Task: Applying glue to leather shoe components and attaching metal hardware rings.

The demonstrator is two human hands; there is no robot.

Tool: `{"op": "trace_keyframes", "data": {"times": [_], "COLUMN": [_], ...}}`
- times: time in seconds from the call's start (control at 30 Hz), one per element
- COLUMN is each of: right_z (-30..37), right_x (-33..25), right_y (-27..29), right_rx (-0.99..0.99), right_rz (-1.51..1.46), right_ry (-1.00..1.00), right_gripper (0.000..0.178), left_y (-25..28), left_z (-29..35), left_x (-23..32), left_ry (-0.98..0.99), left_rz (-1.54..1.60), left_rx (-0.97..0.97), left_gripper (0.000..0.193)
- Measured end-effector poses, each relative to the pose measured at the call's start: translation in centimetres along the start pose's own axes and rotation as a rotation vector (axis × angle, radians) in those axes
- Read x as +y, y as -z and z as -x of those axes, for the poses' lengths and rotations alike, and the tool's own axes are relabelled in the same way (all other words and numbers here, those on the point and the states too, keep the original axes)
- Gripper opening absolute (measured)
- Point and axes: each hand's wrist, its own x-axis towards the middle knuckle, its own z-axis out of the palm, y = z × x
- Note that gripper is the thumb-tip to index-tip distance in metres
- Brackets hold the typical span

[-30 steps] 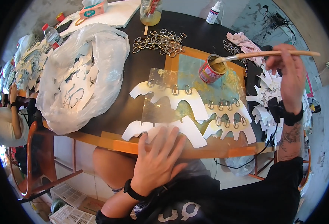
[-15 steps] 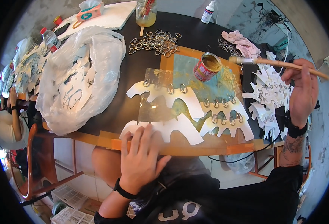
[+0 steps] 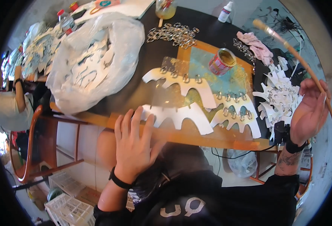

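My right hand (image 3: 312, 107) grips the wooden handle of a long brush (image 3: 299, 56), its bristles raised toward the far side. At the table's near edge, my left hand (image 3: 134, 145) is open with fingers spread. Its fingertips lie over the left end of a white scalloped piece (image 3: 173, 115); whether they press on it I cannot tell. Beyond that lies another scalloped piece (image 3: 181, 84), yellowed along its top edge, with several metal rings on it. Two similar ringed pieces (image 3: 241, 109) overlap to the right. An open can (image 3: 222, 62) of yellowish-brown paste stands on the stained work board (image 3: 245, 69).
A plastic bag (image 3: 130, 56) of white cut pieces fills the table's left. Metal rings (image 3: 173, 34) lie in a heap near a jar (image 3: 166, 9). Ringed white pieces (image 3: 280, 90) pile up at right, beside a pink cloth (image 3: 256, 47). Another person (image 3: 13, 107) sits far left.
The brush has swung from nearly level to steeply upright, bristles up. My left hand has slid back and left off the near white piece. The whole view has shifted a little.
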Motion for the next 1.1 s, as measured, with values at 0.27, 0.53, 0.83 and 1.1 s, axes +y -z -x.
{"op": "trace_keyframes", "data": {"times": [0.27, 0.53, 0.83, 1.1], "right_z": [5.7, 6.7, 6.8, 7.2], "right_x": [-5.1, -6.0, -5.4, -5.5], "right_y": [-9.6, -14.6, -15.7, -16.7], "right_rx": [-0.353, -0.602, -0.628, -0.652], "right_rz": [-0.299, -0.321, -0.212, -0.176], "right_ry": [-0.35, -0.438, -0.44, -0.395], "right_gripper": [0.031, 0.029, 0.029, 0.027], "left_y": [0.2, -1.5, -2.5, -2.6], "left_z": [1.4, 2.8, 3.4, 3.6], "left_x": [0.3, 2.5, 2.7, 2.9], "left_ry": [0.005, -0.072, -0.063, -0.054], "left_rz": [-0.029, 0.113, 0.108, 0.072], "left_rx": [0.018, -0.072, -0.09, -0.091], "left_gripper": [0.063, 0.076, 0.078, 0.08]}}
